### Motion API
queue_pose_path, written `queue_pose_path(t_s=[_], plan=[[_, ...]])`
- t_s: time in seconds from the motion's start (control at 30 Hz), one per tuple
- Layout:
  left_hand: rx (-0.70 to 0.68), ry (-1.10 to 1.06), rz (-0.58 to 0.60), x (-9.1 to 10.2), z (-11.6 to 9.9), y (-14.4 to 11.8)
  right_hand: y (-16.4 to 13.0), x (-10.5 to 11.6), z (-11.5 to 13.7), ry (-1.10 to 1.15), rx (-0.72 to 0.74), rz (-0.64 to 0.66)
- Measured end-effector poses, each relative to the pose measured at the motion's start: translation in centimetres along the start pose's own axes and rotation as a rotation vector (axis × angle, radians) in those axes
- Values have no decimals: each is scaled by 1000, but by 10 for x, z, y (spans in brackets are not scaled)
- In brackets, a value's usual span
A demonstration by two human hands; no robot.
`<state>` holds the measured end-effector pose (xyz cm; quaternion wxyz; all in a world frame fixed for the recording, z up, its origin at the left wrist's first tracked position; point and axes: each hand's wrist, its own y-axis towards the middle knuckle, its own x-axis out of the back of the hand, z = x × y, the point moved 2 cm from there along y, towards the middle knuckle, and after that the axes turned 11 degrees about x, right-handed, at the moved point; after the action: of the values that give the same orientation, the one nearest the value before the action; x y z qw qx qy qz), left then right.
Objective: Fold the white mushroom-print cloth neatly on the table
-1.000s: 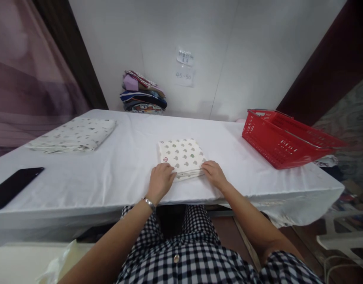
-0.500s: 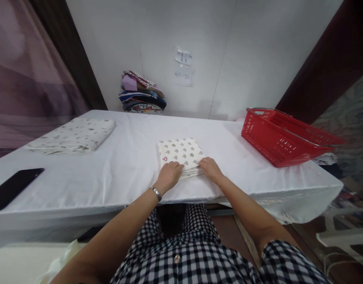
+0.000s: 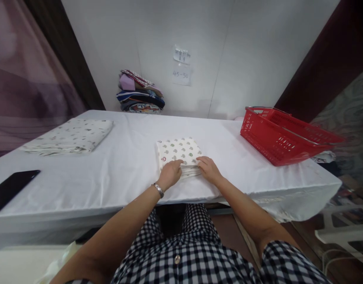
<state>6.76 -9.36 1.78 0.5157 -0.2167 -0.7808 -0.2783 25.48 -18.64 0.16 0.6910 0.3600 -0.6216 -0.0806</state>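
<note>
- The left hand [image 3: 170, 172] lies palm down on the near left corner of the folded cloth [image 3: 179, 153], fingers curled lightly over its edge; it presses rather than grips.
- The right hand [image 3: 208, 169] rests the same way on the near right corner, fingers flat and close together, holding nothing.
- The cloth, white with small printed motifs, sits at the middle of the frame on the table [image 3: 131, 157], near its front edge.
- Judging by the hands, the step is flattening or squaring the finished fold; a next move would call for a grip under the near edge with both hands.
- Farther out: a larger folded sheet [image 3: 69, 135] at the left, a dark phone [image 3: 10, 190] at the far left edge, a red basket [image 3: 283, 136] at the right, a pile of clothes [image 3: 140, 92] by the wall.
- Hard to tell: the basket's contents, the writing on the wall notes [image 3: 182, 65], and the fingertips tucked at the cloth's edge.
</note>
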Motion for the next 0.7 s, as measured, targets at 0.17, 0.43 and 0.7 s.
queue_pose_path(t_s=[0.17, 0.43, 0.7], plan=[[36, -36, 6, 3, 0, 1, 5, -5, -1, -54, -32, 70], [-28, -90, 0, 4, 0, -2, -4, -4, -2, -57, -14, 35], [-113, 102, -13, 1, -7, -7, -15, -1, -1, -41, -23, -18]])
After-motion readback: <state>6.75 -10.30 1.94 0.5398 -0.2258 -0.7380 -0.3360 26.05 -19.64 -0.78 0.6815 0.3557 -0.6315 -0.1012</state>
